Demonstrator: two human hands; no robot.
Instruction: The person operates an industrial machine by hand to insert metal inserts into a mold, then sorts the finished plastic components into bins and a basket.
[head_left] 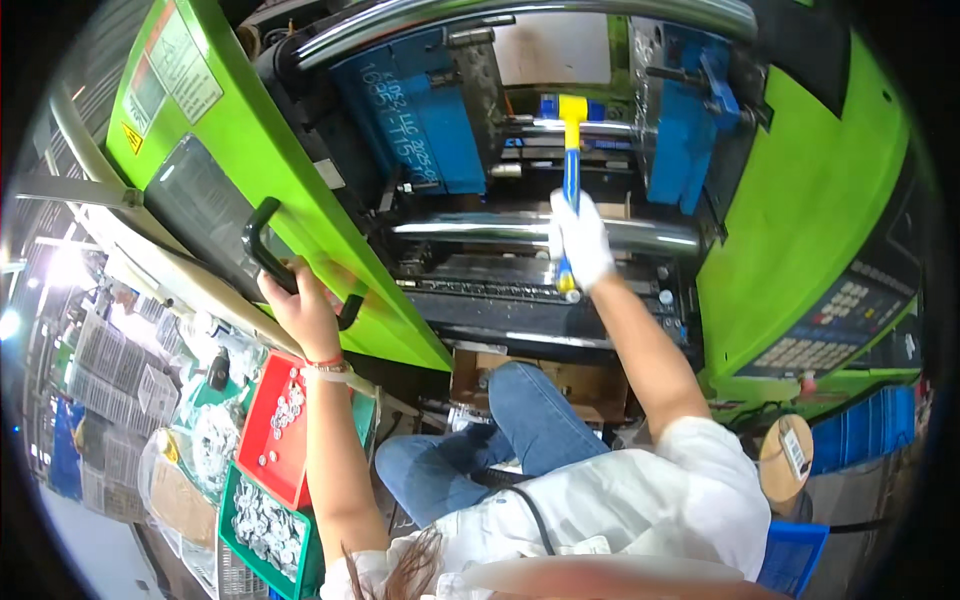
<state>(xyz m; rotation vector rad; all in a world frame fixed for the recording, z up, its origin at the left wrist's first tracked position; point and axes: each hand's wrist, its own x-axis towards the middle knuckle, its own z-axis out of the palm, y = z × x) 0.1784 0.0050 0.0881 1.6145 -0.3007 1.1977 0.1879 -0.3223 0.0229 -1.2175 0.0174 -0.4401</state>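
Observation:
My left hand [305,318] is bare and closed round the black handle [259,238] of a green machine door [345,245]. A white glove covers my right hand [584,238], which grips a mallet [571,165] by its blue and yellow shaft. The mallet's yellow head points away from me, over the gap between the two blue mould halves, the left one [405,115] and the right one [683,135]. Below my gloved hand runs a shiny steel bar [480,229]. Whether the mallet touches anything is not clear.
At the left stand a red tray [264,420] and a green tray [240,548], both with small silvery parts. A control panel with keys [830,315] is on the green housing at the right. Blue bins [860,430] and a round wooden stool top [784,462] are at lower right.

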